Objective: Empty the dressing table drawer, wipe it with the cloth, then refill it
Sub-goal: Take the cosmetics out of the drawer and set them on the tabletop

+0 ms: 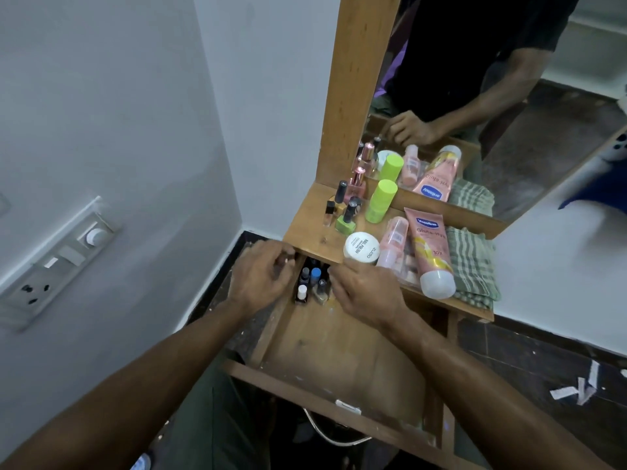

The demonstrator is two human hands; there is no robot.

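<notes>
Reaching into the far end of the open drawer (325, 347), both hands hovered over a small cluster of nail polish bottles (310, 284) standing upright in its back left corner. The left hand (263, 276) sat just left of the bottles with its fingers curled inward; something small and pale showed at the fingertips, but whether it was pinched there could not be told. The right hand (364, 293) lay just right of the bottles, fingers bent down toward them, and contact could not be confirmed. Below the hands, toward the person, the wooden floor of the drawer was bare. Above the right hand, on the table top (312, 232), stood a white round jar (361, 249), with a pink Vaseline tube (429, 251) and a small pink bottle (393, 240) lying beside it. The folded checked cloth (471, 266) rested to the right of the tube. Further bottles, among them a green cylinder (381, 200), stood above the left hand near the mirror (492, 106).
</notes>
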